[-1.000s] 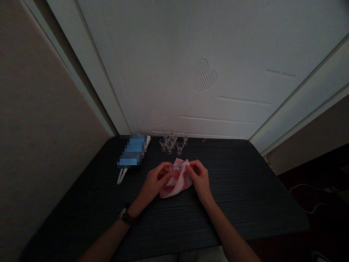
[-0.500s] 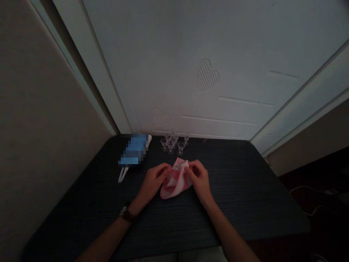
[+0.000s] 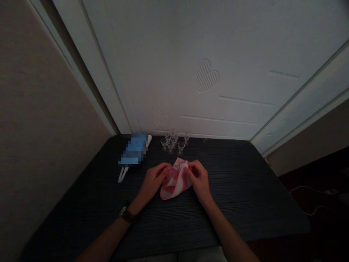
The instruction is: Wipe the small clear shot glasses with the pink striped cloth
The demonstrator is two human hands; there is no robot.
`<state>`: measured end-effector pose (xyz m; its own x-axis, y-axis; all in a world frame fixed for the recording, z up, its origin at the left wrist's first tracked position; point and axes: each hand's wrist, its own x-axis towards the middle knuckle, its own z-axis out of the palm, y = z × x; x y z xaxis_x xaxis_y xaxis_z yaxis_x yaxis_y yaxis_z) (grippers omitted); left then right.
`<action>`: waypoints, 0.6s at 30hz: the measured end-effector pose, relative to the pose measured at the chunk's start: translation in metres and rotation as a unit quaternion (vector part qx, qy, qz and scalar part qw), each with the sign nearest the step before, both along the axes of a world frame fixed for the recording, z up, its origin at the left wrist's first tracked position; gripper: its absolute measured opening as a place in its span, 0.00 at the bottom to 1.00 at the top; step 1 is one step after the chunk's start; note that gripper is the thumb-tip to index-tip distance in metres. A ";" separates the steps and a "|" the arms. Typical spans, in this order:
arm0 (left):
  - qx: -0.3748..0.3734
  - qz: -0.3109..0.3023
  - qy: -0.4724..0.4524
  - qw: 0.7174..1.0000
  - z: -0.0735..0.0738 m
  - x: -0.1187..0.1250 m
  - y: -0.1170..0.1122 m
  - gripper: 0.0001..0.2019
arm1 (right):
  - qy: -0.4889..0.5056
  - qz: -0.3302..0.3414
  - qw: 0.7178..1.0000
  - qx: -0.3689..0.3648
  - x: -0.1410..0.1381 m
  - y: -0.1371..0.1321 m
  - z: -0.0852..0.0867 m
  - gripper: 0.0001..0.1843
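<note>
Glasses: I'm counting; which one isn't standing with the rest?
The glass in the pink cloth, held by left hand and right hand; the other glasses stand clustered behind.

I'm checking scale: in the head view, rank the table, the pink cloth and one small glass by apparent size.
1. table
2. pink cloth
3. small glass, farther from the camera, so perhaps shrunk by distance

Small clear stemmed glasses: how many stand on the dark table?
6 glasses, far edge of the dark table: three in front, three behind. Others may hide in the cluster or inside the pink-and-white cloth that the left hand and right hand hold.
</note>
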<state>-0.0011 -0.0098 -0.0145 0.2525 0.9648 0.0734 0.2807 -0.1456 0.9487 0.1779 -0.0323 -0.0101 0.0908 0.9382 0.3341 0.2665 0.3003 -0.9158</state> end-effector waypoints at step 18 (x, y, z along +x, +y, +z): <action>0.000 0.005 0.011 1.000 0.000 -0.001 -0.001 0.14 | 0.001 -0.001 1.000 0.004 0.000 0.001 -0.002 0.05</action>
